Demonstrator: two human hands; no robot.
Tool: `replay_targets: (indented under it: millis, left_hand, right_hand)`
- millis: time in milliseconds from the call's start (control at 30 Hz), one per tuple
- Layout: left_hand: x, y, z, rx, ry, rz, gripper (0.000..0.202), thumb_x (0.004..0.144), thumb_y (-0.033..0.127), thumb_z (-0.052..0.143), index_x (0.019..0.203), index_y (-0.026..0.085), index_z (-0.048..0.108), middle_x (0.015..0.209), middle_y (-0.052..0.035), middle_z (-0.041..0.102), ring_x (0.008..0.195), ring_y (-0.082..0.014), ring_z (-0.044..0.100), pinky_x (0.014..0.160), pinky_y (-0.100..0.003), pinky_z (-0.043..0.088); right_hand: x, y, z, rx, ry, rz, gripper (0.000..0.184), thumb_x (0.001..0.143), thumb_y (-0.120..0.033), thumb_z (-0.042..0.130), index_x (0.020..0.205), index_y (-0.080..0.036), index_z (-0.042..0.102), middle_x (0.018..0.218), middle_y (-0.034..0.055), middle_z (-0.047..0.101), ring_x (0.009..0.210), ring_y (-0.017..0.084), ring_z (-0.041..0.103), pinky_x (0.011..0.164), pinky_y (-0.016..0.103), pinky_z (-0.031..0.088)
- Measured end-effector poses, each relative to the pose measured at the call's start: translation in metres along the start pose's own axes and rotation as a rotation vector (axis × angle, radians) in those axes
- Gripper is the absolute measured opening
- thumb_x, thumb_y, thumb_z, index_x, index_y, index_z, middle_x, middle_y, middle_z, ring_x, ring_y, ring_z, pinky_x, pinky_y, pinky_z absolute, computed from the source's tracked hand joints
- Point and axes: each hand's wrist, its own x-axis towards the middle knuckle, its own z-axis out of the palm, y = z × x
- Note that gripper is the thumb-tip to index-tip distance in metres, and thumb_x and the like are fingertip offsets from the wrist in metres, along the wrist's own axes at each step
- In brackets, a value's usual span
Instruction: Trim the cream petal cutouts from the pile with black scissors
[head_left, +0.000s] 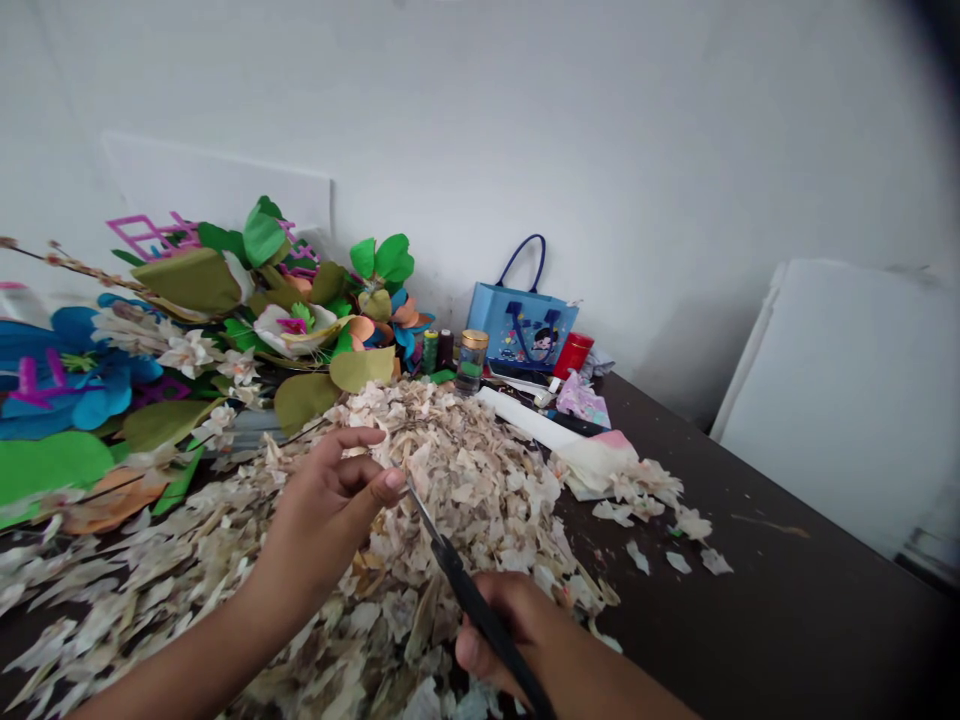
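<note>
My left hand [336,500] is over the heap of dried, pale petals [465,480], thumb and forefinger close together in a pinch. Whatever lies between those fingertips is too small to make out. A long, slim tool with a black handle [487,622] and a narrow metal end rests in the grip of my right hand [517,625]. Its exact kind does not show. The metal end points away from me and up to the left, reaching close to my left thumb tip. Loose petals surround both hands.
At the left lie fabric flowers and leaves [262,245] in green, blue and orange. Toward the wall stand a blue bag [517,325], a gold-lidded jar [472,360], thread spools [430,352] and a red container [573,356]. White boards [840,390] lean at the right.
</note>
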Motion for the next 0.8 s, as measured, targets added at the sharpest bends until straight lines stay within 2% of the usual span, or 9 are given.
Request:
replay_targets:
  millis: [100,200,267,367,467,633,800]
  left_hand:
    - [0.000,-0.001,0.000,0.030,0.000,0.029,0.040,0.074,0.039,0.064,0.103,0.021,0.045,0.054,0.0075,0.054,0.044,-0.0097,0.046,0.038,-0.016,0.033]
    - [0.000,-0.004,-0.001,0.085,0.033,0.143,0.035,0.076,0.037,0.061,0.103,0.021,0.045,0.055,0.0082,0.055,0.041,-0.0083,0.042,0.040,-0.018,0.035]
    - [-0.001,-0.006,-0.001,0.141,0.064,0.243,0.032,0.076,0.035,0.061,0.101,0.021,0.045,0.057,0.0077,0.056,0.044,-0.0090,0.046,0.044,-0.020,0.037]
    - [-0.001,-0.008,-0.003,0.200,0.097,0.330,0.030,0.076,0.034,0.062,0.098,0.021,0.046,0.060,0.0058,0.059,0.051,-0.0109,0.053,0.049,-0.021,0.039]
    - [0.000,-0.008,-0.002,0.174,0.071,0.336,0.029,0.077,0.032,0.062,0.099,0.022,0.046,0.060,0.0068,0.057,0.048,-0.0103,0.051,0.047,-0.021,0.039]
    - [0.000,-0.002,-0.002,0.169,0.028,0.290,0.030,0.077,0.032,0.062,0.100,0.023,0.045,0.054,0.0104,0.052,0.042,-0.0088,0.044,0.045,-0.021,0.036]
    - [0.000,0.001,-0.003,0.238,0.040,0.296,0.029,0.078,0.034,0.061,0.098,0.023,0.044,0.054,0.0097,0.054,0.044,-0.0099,0.047,0.049,-0.023,0.038]
  right_hand:
    - [-0.005,-0.012,-0.002,0.053,-0.022,0.031,0.053,0.081,-0.067,0.050,0.104,-0.019,0.052,0.083,0.0003,0.051,0.068,0.012,0.044,0.062,0.024,0.036]
    - [-0.009,-0.024,-0.005,0.093,-0.088,-0.020,0.049,0.084,-0.064,0.047,0.102,-0.019,0.050,0.083,-0.0007,0.047,0.068,0.012,0.041,0.063,0.023,0.034]
    - [-0.010,-0.029,-0.006,0.101,-0.133,-0.047,0.049,0.084,-0.064,0.047,0.100,-0.018,0.049,0.083,-0.0008,0.044,0.068,0.012,0.039,0.062,0.022,0.033]
    - [-0.010,-0.029,-0.005,0.093,-0.100,-0.076,0.050,0.082,-0.065,0.050,0.097,-0.017,0.050,0.084,-0.0002,0.043,0.069,0.012,0.037,0.062,0.023,0.033]
    - [-0.011,-0.027,-0.005,0.133,-0.095,-0.061,0.044,0.083,-0.059,0.052,0.098,-0.018,0.050,0.084,0.0002,0.044,0.071,0.013,0.039,0.064,0.024,0.034]
    - [-0.015,-0.033,-0.008,0.156,-0.116,0.019,0.033,0.081,-0.052,0.058,0.092,-0.021,0.051,0.074,-0.0020,0.044,0.065,0.014,0.041,0.061,0.024,0.035]
    - [-0.016,-0.039,-0.009,0.147,-0.095,0.024,0.031,0.081,-0.051,0.056,0.090,-0.021,0.052,0.072,-0.0021,0.043,0.065,0.014,0.041,0.062,0.024,0.036]
